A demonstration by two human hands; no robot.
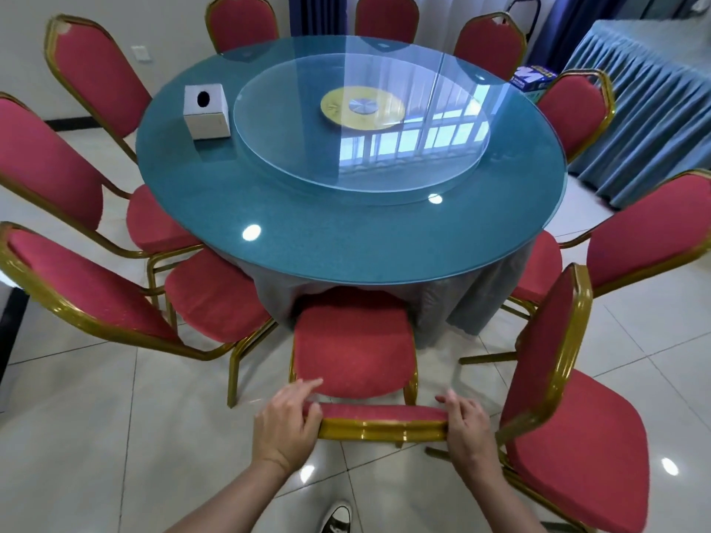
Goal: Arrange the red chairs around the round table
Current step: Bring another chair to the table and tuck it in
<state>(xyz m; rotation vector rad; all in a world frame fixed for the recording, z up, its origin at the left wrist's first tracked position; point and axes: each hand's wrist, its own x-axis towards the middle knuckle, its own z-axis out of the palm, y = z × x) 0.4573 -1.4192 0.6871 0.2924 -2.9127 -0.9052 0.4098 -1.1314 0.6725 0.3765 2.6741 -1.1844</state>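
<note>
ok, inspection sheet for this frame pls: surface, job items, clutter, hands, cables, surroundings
Surface: round table with a teal glass top; glass turntable at its centre.
Job items: red chairs ring the table; near chair has its seat front under the table edge; chair at right stands turned away from the table.
Clutter: white tissue box on the table; blue box beyond the far right edge.
Hands: left hand and right hand both grip the top of the near chair's back.
Cables: nothing seen.
Surroundings: tiled floor, blue-skirted table at right, shoe at the bottom edge.
</note>
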